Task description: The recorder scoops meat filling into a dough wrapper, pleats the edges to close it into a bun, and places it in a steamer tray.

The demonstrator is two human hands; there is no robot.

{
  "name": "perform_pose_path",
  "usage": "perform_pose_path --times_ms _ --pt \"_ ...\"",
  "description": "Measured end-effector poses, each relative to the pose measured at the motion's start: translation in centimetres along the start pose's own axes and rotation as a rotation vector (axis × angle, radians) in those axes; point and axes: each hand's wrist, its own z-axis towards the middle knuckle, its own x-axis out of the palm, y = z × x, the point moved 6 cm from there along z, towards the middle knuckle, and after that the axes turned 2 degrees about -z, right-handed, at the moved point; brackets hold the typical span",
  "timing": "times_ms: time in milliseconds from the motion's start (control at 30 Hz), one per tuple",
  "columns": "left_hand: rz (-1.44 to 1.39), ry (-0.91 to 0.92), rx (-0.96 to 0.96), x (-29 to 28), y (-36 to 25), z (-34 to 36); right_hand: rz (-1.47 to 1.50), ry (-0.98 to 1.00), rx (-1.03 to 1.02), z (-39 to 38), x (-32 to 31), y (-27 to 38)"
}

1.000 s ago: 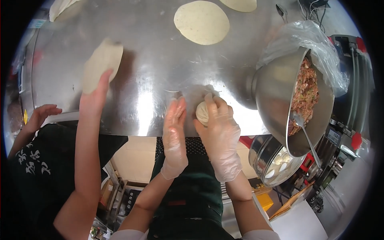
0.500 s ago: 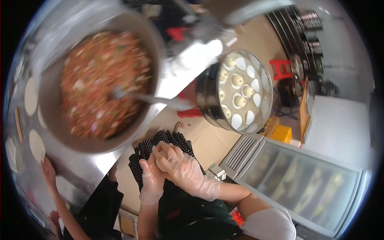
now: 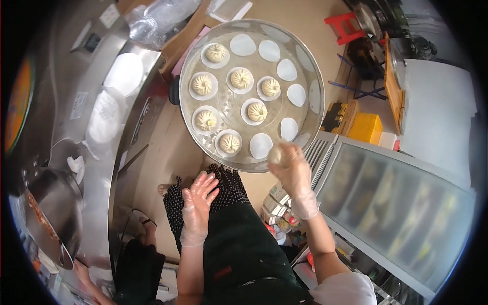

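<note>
My right hand point(image 3: 295, 175), in a clear plastic glove, is closed on a pale bun point(image 3: 277, 155) at the near right rim of a round metal steamer point(image 3: 187, 109). The bun is partly hidden by my fingers. Several pleated buns point(image 3: 241, 79) sit in the steamer on white paper rounds, and bare paper rounds point(image 3: 261, 146) lie among them. My left hand point(image 3: 200, 203), also gloved, is held empty with its fingers spread in front of my dark apron, below the steamer's near rim.
A large metal bowl point(image 3: 58, 203) with reddish filling stands on the steel counter point(image 3: 96, 178) at left; a co-worker's arm point(image 3: 89, 282) reaches near it. A glass-topped cabinet point(image 3: 391, 218) stands right, a yellow box point(image 3: 366, 128) and red stool point(image 3: 343, 28) beyond.
The view has swung toward the steamer, so the filling bowl sits at the left edge. My hands, together before, have parted; the right has moved out to the steamer with the bun.
</note>
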Motion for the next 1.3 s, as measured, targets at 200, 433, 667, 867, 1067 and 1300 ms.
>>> perform_pose_path --times_ms 200,433,667,867,1067,1300 --pt "0.037 -0.16 -0.051 -0.5 1.5 1.2 -0.059 0.071 0.045 3.2 7.3 -5.7" --pt "0.049 -0.259 0.015 -2.2 0.9 1.1 -0.151 0.052 0.159 4.9 13.0 -7.8" --pt "0.024 -0.219 0.04 -3.6 -0.9 -1.1 -0.08 -0.073 0.042 3.4 8.2 -11.3" --pt "-0.113 -0.469 0.216 -12.3 -2.2 -12.3 0.013 -0.034 0.178 3.3 -1.2 -9.0" --pt "-0.229 -0.566 0.358 -12.9 -3.0 -17.6 0.112 0.263 -0.491 -0.6 3.0 9.0" --pt "-0.233 -0.532 0.623 -17.3 -10.8 -22.9 0.408 1.093 -1.012 -18.9 11.6 34.9"
